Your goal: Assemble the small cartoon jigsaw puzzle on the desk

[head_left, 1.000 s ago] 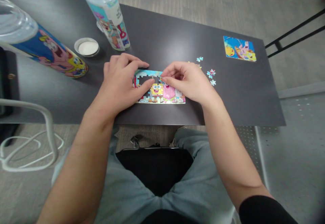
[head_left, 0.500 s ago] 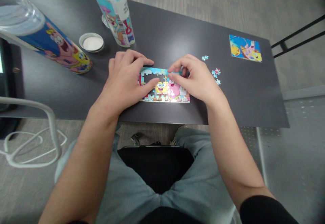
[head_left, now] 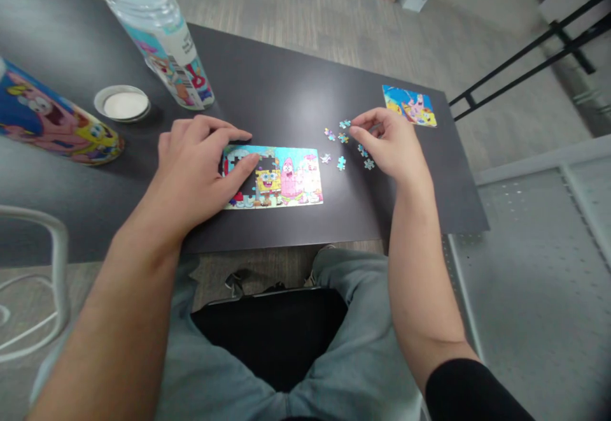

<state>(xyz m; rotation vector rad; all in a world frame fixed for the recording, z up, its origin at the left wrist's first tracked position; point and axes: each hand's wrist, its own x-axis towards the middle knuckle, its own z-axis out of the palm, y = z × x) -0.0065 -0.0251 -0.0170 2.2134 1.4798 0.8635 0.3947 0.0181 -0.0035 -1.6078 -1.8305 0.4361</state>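
Observation:
A partly filled jigsaw puzzle (head_left: 305, 179) with cartoon characters lies flat near the table's front edge, with dark gaps in its left half. My left hand (head_left: 195, 166) rests over its left end, fingers spread and thumb across the gaps; it covers part of that side. Right of the puzzle, several loose puzzle pieces (head_left: 341, 163) lie scattered. Among them is my right hand (head_left: 386, 144), its thumb and index fingertips slightly apart beside a blue puzzle piece (head_left: 344, 124). I see nothing between those tips; the other fingers are curled and partly hidden.
A clear jar with a cartoon label (head_left: 167, 58) stands at the back left, near a second cartoon jar (head_left: 52, 118) and a round lid (head_left: 123, 103). At the table's right end lies a blue and yellow picture (head_left: 410, 106). A white cable (head_left: 57, 262) loops at the left.
My right hand has moved off the puzzle to the loose pieces on the right. My left hand stays on the puzzle's left end. The view has shifted right.

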